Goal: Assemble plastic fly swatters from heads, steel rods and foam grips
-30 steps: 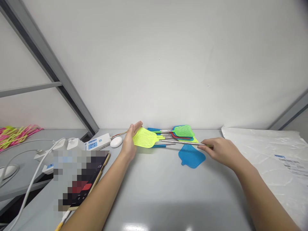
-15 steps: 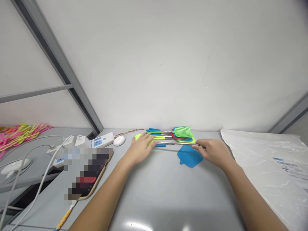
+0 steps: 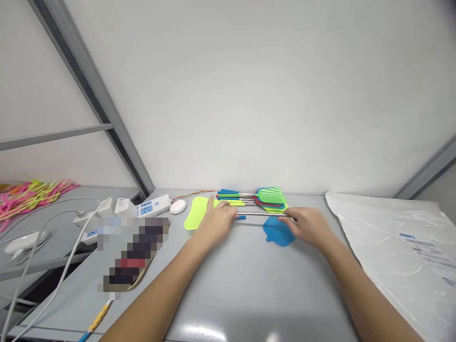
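Observation:
A yellow fly swatter (image 3: 196,214) with a thin metal rod lies across in front of me, its mesh head at the left. My left hand (image 3: 217,221) is closed around the rod just right of that head. Farther right, my right hand (image 3: 308,224) pinches the other end of the rod; its handle is hidden in the hand. Beneath the rod lies a blue fly swatter (image 3: 280,232), its head by my right fingertips and its handle partly behind my left hand. Behind both hands is a pile of green, blue, red and yellow fly swatters (image 3: 271,195), heads to the right.
A white plastic bag (image 3: 388,237) lies at the right. To the left are a power strip (image 3: 154,206), a round white device (image 3: 178,206), a blurred phone (image 3: 137,261) and white cables (image 3: 67,256). Pink and yellow items (image 3: 35,197) lie far left. A wall (image 3: 228,104) rises behind.
My left hand has shifted right from the yellow swatter's head and closed on its rod, so the mesh head now shows. My right hand has barely moved.

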Motion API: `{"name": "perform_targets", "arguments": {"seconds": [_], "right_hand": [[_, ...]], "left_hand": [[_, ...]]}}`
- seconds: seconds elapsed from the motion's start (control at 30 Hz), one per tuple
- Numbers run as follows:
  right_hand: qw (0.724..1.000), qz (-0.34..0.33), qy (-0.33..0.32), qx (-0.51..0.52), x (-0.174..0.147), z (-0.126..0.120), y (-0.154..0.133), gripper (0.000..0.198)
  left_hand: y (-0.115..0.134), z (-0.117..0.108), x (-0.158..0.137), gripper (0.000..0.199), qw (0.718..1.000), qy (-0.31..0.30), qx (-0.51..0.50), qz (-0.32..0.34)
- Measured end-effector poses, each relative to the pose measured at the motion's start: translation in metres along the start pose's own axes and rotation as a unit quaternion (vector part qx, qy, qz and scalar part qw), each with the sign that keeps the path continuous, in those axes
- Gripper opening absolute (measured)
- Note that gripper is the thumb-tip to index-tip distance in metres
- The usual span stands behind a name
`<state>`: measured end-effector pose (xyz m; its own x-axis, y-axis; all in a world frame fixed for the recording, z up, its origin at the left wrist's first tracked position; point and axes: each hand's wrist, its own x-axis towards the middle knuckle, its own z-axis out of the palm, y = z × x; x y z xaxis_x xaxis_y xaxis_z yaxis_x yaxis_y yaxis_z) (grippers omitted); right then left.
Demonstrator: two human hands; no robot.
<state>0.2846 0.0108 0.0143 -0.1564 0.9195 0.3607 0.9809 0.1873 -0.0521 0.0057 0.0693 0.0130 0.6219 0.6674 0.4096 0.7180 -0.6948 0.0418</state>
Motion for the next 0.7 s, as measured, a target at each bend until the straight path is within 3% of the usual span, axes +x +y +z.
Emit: {"name": "perform_targets", "arguments": {"seconds": [0.17, 0.3, 0.53, 0.7], "right_hand": [[0.998, -0.06, -0.018, -0.009, 0.003, 0.007, -0.032, 0.039], [0.997, -0.07, -0.025, 0.008, 0.005, 0.016, -0.044, 0.04], [0.997, -0.057, -0.04, 0.044, 0.005, 0.021, -0.033, 0.034], [0.998, -0.038, -0.031, 0.044, 0.006, 0.016, -0.027, 0.038]], "left_hand": [[0.032, 0.006, 0.004, 0.019, 0.998, -0.005, 0.027, 0.061], [0.043, 0.004, 0.005, 0.021, 0.998, 0.003, 0.024, 0.057], [0.003, -0.014, 0.0, 0.042, 1.0, 0.025, 0.008, -0.014], [-0.024, -0.02, 0.003, 0.051, 0.988, 0.078, -0.081, -0.11]]}}
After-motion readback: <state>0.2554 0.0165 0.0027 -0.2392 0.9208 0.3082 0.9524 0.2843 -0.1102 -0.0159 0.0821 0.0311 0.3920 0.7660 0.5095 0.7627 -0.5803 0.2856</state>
